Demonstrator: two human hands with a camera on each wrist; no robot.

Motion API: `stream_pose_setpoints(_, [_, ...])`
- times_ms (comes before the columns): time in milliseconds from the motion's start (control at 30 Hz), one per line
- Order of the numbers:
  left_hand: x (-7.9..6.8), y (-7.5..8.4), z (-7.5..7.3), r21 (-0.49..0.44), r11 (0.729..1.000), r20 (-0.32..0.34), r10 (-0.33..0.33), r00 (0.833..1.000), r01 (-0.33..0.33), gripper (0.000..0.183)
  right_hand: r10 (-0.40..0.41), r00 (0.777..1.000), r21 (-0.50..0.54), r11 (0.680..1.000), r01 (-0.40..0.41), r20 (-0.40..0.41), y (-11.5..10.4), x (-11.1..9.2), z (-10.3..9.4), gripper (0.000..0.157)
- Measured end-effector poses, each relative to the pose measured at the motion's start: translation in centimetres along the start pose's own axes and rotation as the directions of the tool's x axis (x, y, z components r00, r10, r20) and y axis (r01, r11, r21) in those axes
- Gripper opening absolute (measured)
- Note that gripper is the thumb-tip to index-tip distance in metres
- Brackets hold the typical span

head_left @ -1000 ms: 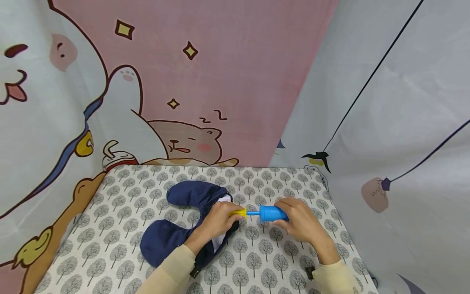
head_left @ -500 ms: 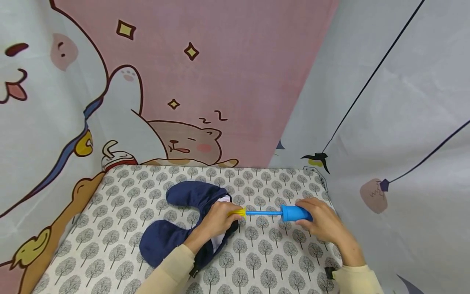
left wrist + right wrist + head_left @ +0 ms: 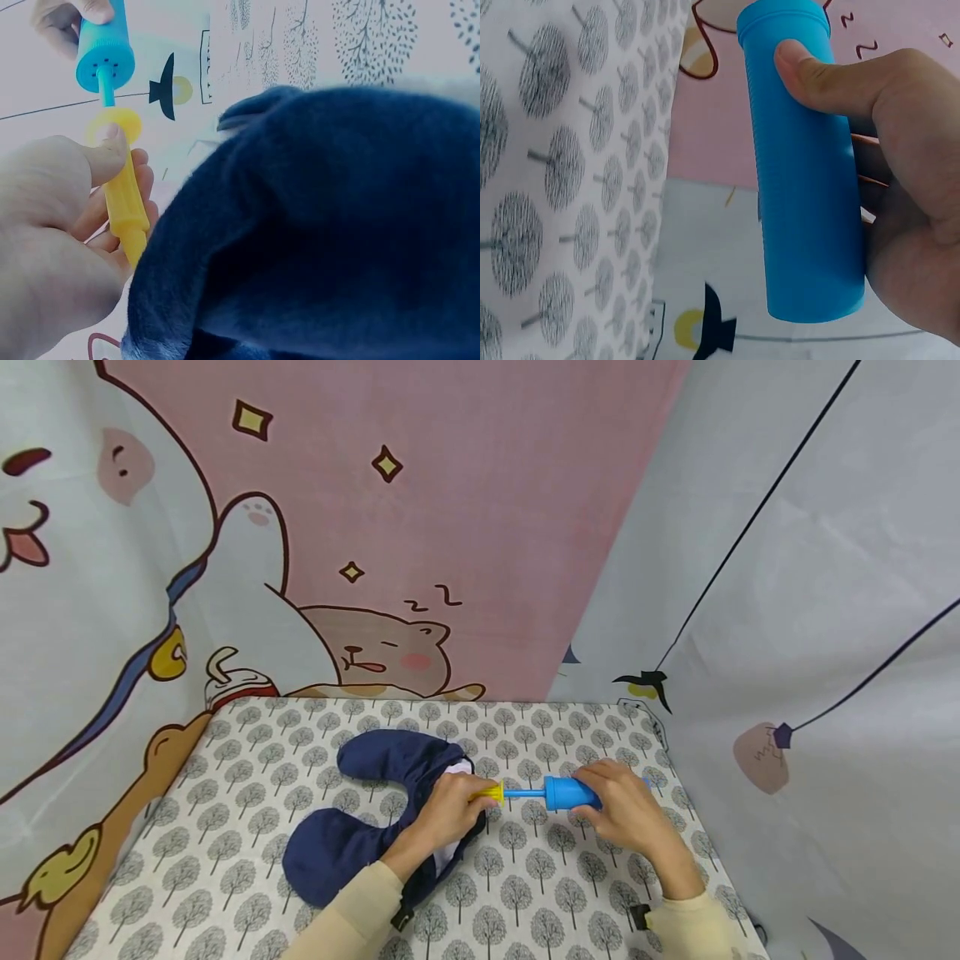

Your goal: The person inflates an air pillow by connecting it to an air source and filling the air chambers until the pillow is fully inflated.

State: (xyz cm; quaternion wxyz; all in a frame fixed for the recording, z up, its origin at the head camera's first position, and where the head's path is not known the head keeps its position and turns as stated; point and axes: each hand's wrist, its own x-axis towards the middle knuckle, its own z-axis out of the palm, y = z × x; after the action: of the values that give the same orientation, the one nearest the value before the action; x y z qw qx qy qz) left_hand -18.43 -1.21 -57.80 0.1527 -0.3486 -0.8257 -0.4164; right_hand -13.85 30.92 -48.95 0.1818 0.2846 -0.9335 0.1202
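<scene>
A hand pump with a blue barrel [image 3: 570,794] and a yellow end piece [image 3: 124,191] is held level between both hands. My left hand [image 3: 448,808] grips the yellow piece, thumb along it below the round flange. My right hand [image 3: 618,803] wraps round the barrel, its thumb on the near side in the right wrist view. A stretch of blue rod [image 3: 525,793] shows between the two parts. The navy U-shaped neck pillow [image 3: 322,852] lies beneath and beside my left hand, its white inside showing. The yellow tip passes behind the pillow's edge in the left wrist view; where it ends is hidden.
A white cloth with grey tree prints [image 3: 540,885] covers the table. Behind it hangs a pink and white cartoon curtain [image 3: 487,527], and another pale curtain [image 3: 825,568] borders the right side.
My right hand first drew the barrel to the right, baring more rod, then moved it partway back left. My left hand has stayed nearly in place on the yellow piece.
</scene>
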Motion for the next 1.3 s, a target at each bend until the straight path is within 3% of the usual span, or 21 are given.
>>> stream_pose_setpoints(333, [-0.1,-0.1,0.4,0.004,1.0,-0.005,-0.024,1.0,0.024,0.028,-0.057,0.998,-0.027,0.998,0.057,-0.008,-2.2,1.6,1.9,0.057])
stream_pose_setpoints(600, [0.5,2.4,-1.1,0.059,0.997,0.077,-0.058,0.995,0.053,0.028,-0.053,0.999,-0.001,0.999,0.053,0.015,-2.7,1.9,2.9,0.057])
stream_pose_setpoints(767, [0.8,3.0,-1.9,0.068,0.993,0.096,-0.108,0.99,0.101,0.028,-0.025,0.999,0.029,0.999,0.024,0.024,-1.8,1.6,2.1,0.055])
stream_pose_setpoints(1033, [0.3,0.9,-1.6,0.056,0.998,0.034,-0.006,0.999,0.004,0.027,0.055,0.996,0.049,0.997,-0.059,0.063,0.7,-0.1,-0.1,0.056])
stream_pose_setpoints(1300, [0.8,2.9,-2.4,0.067,0.991,0.078,-0.121,0.99,0.116,0.026,0.115,0.99,0.051,0.992,-0.119,0.075,3.0,-1.6,-2.0,0.055])
